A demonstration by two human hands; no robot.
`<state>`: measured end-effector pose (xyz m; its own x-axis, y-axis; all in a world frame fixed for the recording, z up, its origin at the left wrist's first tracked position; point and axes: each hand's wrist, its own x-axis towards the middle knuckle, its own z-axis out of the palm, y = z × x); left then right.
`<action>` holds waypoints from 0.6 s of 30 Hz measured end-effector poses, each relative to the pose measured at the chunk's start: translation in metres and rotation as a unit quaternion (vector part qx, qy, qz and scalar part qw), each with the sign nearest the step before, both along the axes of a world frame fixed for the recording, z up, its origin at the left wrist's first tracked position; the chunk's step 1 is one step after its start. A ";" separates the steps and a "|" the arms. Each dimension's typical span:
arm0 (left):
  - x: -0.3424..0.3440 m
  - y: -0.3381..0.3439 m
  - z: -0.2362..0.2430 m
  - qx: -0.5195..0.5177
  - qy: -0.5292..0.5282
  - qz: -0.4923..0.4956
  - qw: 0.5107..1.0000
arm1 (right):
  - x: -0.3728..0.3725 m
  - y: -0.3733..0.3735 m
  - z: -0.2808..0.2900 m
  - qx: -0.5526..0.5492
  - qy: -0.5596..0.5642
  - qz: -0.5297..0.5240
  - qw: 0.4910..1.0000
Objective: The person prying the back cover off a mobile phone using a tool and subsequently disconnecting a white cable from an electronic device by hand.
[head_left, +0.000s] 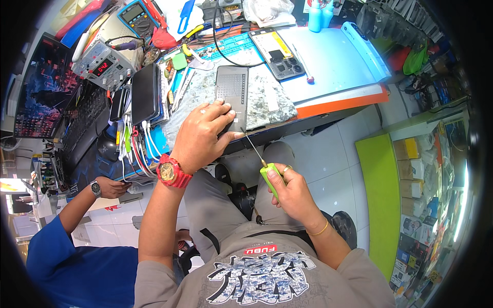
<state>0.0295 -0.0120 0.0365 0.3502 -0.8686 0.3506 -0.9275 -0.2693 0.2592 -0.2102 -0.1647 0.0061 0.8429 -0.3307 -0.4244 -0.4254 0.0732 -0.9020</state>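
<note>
On the stone-patterned mat [263, 97] lies a dark grey rectangular panel [235, 84] with a fine grid of marks. My left hand [203, 131], wearing a red watch [173, 172], holds its near end, fingers over its top and thumb by the near right corner. In my right hand [291, 192] is a screwdriver [268, 177] with a green handle and thin metal shaft. Its tip comes up beside my left thumb, close to the panel's near edge; whether they touch I cannot tell. An opened phone [277, 54] lies beyond, to the right of the panel.
A black phone [146, 94] with white cables stands left, before a power supply [105, 64]. Another screwdriver [308, 77] lies on the blue sheet [334, 61]. A co-worker's hand [112, 188] is at lower left. A green-edged display case [378, 195] stands right.
</note>
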 end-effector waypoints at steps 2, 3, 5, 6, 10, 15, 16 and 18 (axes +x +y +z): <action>0.000 0.000 0.000 0.000 -0.001 -0.001 1.000 | 0.000 0.000 0.000 -0.001 -0.001 -0.002 1.000; 0.000 0.000 0.000 0.000 -0.001 0.000 1.000 | 0.000 0.000 0.000 -0.001 -0.001 -0.003 1.000; 0.000 0.000 -0.001 0.001 0.000 0.000 1.000 | 0.000 0.000 0.001 0.001 -0.001 -0.003 1.000; 0.000 0.000 0.000 0.002 0.000 -0.001 1.000 | 0.001 0.000 0.001 0.003 -0.001 -0.003 1.000; 0.000 0.000 0.000 0.005 -0.003 0.001 1.000 | 0.001 0.000 0.000 0.006 0.000 -0.004 1.000; 0.000 0.000 0.001 0.006 -0.003 0.001 1.000 | 0.002 -0.001 0.000 0.004 -0.007 -0.004 1.000; 0.000 0.000 0.000 0.006 -0.003 0.001 1.000 | 0.002 -0.001 0.000 0.003 -0.007 -0.003 1.000; 0.000 0.000 0.000 0.006 -0.004 0.001 1.000 | 0.003 -0.001 -0.001 0.000 -0.008 -0.002 1.000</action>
